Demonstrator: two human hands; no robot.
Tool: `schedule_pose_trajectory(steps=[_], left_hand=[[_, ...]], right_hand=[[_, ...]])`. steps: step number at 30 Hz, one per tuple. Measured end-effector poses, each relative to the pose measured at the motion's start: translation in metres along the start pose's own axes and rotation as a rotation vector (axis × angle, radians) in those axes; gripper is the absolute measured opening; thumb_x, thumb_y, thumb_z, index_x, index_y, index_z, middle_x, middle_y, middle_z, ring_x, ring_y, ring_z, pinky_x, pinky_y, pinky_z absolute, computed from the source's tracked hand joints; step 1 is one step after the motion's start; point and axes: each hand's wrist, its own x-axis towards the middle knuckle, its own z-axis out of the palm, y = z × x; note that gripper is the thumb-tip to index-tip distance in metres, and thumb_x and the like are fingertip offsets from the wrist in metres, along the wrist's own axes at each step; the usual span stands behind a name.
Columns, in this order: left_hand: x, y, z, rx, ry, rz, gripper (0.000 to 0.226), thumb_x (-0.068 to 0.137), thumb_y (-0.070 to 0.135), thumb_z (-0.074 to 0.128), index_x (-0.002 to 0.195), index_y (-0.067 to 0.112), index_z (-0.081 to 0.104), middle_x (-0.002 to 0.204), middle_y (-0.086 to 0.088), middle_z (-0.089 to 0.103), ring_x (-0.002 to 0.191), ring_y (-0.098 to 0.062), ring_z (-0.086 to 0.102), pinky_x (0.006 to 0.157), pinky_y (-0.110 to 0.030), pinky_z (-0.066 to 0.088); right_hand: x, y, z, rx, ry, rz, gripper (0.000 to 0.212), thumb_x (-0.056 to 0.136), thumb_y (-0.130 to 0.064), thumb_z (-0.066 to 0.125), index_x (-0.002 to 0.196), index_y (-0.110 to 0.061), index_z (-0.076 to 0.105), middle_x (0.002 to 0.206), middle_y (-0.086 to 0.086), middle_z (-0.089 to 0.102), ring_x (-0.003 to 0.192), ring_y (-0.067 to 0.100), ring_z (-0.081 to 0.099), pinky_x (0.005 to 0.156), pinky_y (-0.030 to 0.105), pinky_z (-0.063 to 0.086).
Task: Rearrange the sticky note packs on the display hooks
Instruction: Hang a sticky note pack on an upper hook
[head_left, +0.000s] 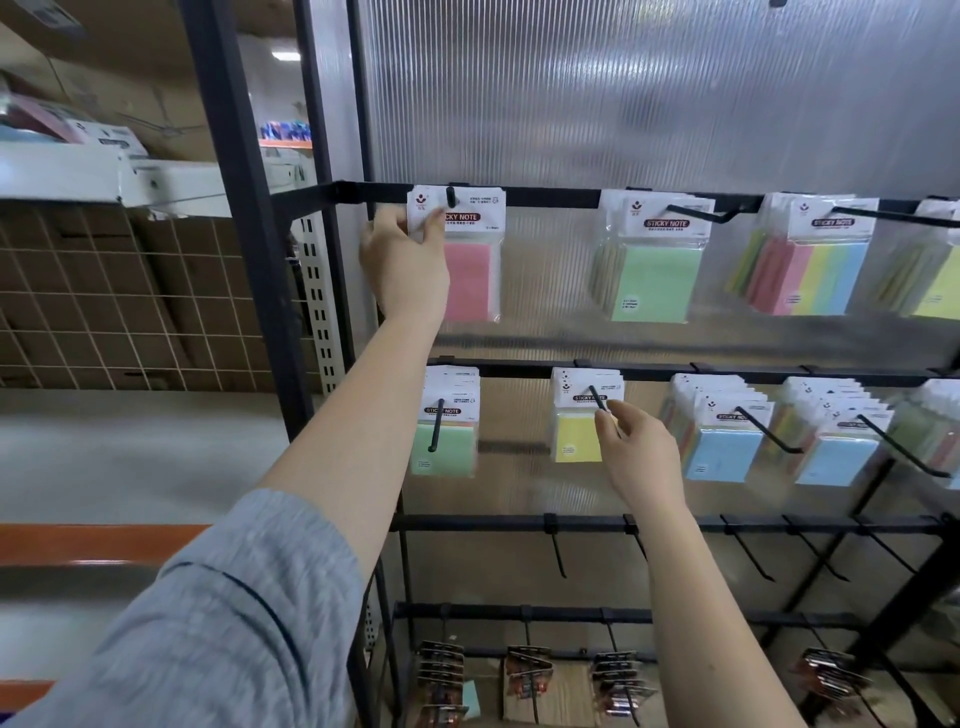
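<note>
On top hook (451, 197), pink pack (470, 260) in left hand (405, 260) grip

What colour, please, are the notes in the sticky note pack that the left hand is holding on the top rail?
Pink, seen in the head view: pink pack, left hand.

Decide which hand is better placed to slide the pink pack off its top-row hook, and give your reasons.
Left. The left hand already pinches the pink pack below its hook; the right hand is a row lower, at the yellow pack.

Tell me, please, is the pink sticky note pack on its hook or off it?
On: the hook passes through the header of the pink pack, which the left hand pinches.
</note>
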Motion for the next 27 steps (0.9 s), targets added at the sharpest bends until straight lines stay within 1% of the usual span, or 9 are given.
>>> schedule_pose_trajectory(steps=[4, 7, 10, 12, 15, 18, 22, 25, 27], left_hand=[[-0.003, -0.005, -0.003, 0.002, 0.001, 0.005, 0.036, 0.088, 0.037, 0.061, 0.112, 0.012, 0.052, 0.112, -0.005, 0.052, 0.093, -0.018, 0.058, 0.071, -0.039, 0.057], [-0.016, -0.008, -0.008, 0.010, 0.064, 0.068, 0.030, 0.090, 0.032, 0.060, 0.111, 0.012, 0.052, 0.108, -0.001, 0.054, 0.073, 0.000, 0.051, 0.053, -0.008, 0.048], [-0.032, -0.013, -0.015, -0.001, 0.049, 0.086, 0.013, 0.093, 0.023, 0.057, 0.100, 0.013, 0.054, 0.092, 0.007, 0.055, 0.067, 0.016, 0.053, 0.052, 0.004, 0.036], [-0.042, -0.019, -0.021, 0.030, 0.004, 0.085, 0.007, 0.094, 0.023, 0.055, 0.094, 0.016, 0.054, 0.081, 0.016, 0.051, 0.067, 0.024, 0.049, 0.058, 0.004, 0.036], [-0.057, -0.030, -0.028, 0.095, -0.064, 0.068, 0.004, 0.094, 0.022, 0.053, 0.092, 0.020, 0.055, 0.078, 0.020, 0.050, 0.070, 0.011, 0.049, 0.061, 0.005, 0.033], [-0.069, -0.043, -0.033, 0.173, -0.112, 0.047, 0.003, 0.094, 0.021, 0.052, 0.092, 0.021, 0.055, 0.078, 0.021, 0.049, 0.071, 0.009, 0.047, 0.057, 0.001, 0.034], [-0.079, -0.057, -0.039, 0.272, -0.145, -0.009, 0.006, 0.094, 0.019, 0.051, 0.091, 0.022, 0.055, 0.080, 0.016, 0.051, 0.070, 0.005, 0.048, 0.057, -0.007, 0.028], [-0.084, -0.066, -0.039, 0.334, -0.202, -0.037, 0.007, 0.094, 0.018, 0.051, 0.095, 0.019, 0.058, 0.089, 0.008, 0.056, 0.077, -0.004, 0.052, 0.058, -0.012, 0.031], [-0.086, -0.069, -0.039, 0.365, -0.232, -0.046, 0.009, 0.094, 0.019, 0.051, 0.098, 0.017, 0.059, 0.091, 0.006, 0.058, 0.081, -0.009, 0.053, 0.059, -0.015, 0.034]], right_hand=[[-0.002, 0.000, -0.003, -0.014, 0.011, -0.028, 0.039, 0.099, -0.027, 0.045, 0.134, -0.011, 0.052, 0.130, 0.006, 0.059, 0.119, 0.021, 0.054, 0.083, 0.022, 0.037], [-0.003, 0.001, -0.006, -0.024, 0.019, -0.034, 0.038, 0.099, -0.027, 0.043, 0.133, -0.011, 0.054, 0.128, 0.005, 0.061, 0.116, 0.021, 0.055, 0.081, 0.021, 0.037], [-0.002, 0.005, -0.009, -0.051, 0.026, -0.041, 0.038, 0.100, -0.027, 0.041, 0.129, -0.009, 0.057, 0.124, 0.007, 0.063, 0.111, 0.023, 0.057, 0.078, 0.023, 0.037], [-0.001, 0.007, -0.011, -0.040, 0.026, -0.044, 0.038, 0.100, -0.026, 0.040, 0.129, -0.009, 0.057, 0.125, 0.006, 0.062, 0.112, 0.023, 0.056, 0.083, 0.026, 0.041], [0.003, 0.010, -0.015, -0.035, 0.025, -0.032, 0.036, 0.100, -0.024, 0.040, 0.127, -0.008, 0.058, 0.120, 0.006, 0.064, 0.108, 0.025, 0.058, 0.087, 0.032, 0.046], [0.010, 0.015, -0.018, -0.036, 0.008, -0.036, 0.030, 0.100, -0.019, 0.038, 0.102, 0.000, 0.062, 0.089, 0.011, 0.066, 0.079, 0.025, 0.058, 0.066, 0.031, 0.043], [0.026, 0.025, -0.018, -0.014, -0.043, 0.026, 0.018, 0.098, -0.017, 0.038, 0.086, -0.015, 0.051, 0.065, -0.009, 0.045, 0.060, 0.009, 0.040, 0.052, 0.022, 0.028], [0.043, 0.032, -0.013, 0.017, -0.103, 0.078, 0.018, 0.097, -0.015, 0.037, 0.083, -0.021, 0.047, 0.065, -0.011, 0.040, 0.058, 0.007, 0.036, 0.052, 0.021, 0.027], [0.051, 0.033, -0.009, 0.024, -0.127, 0.107, 0.019, 0.097, -0.014, 0.036, 0.096, -0.028, 0.049, 0.074, -0.010, 0.047, 0.063, 0.009, 0.042, 0.054, 0.020, 0.032]])
